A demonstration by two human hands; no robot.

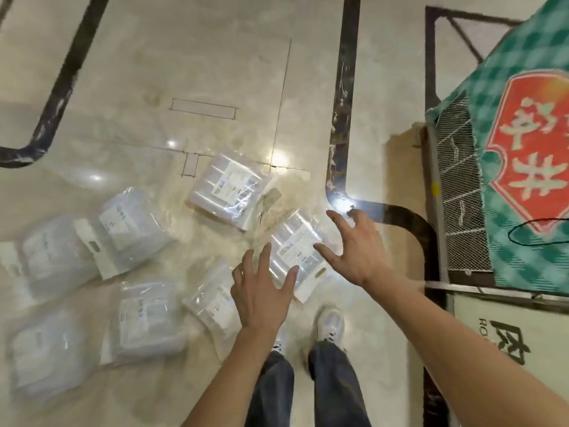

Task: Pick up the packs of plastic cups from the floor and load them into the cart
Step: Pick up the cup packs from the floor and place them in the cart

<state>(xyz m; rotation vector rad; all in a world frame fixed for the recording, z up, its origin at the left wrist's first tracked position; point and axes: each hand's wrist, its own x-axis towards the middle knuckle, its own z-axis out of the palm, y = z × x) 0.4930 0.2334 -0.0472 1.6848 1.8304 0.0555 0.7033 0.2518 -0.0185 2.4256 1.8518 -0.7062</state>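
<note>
**Both hands spread over a cup pack on the marble floor**

Clear plastic packs of cups lie scattered on the glossy cream floor, each a flat, shiny bag with rows of pale stacked cups showing through and a white printed label. The nearest pack lies tilted just ahead of the person's white shoes. The left hand is open, fingers splayed, over its lower left edge; the right hand is open too, fingers curled and spread at its upper right side. Whether either hand touches the bag cannot be told. A second pack lies just beyond it, another sits partly under the left wrist, and four blurred ones lie further left. The cart, with wire-mesh sides, stands at the right, a green checked bag with a red panel inside it.
</note>
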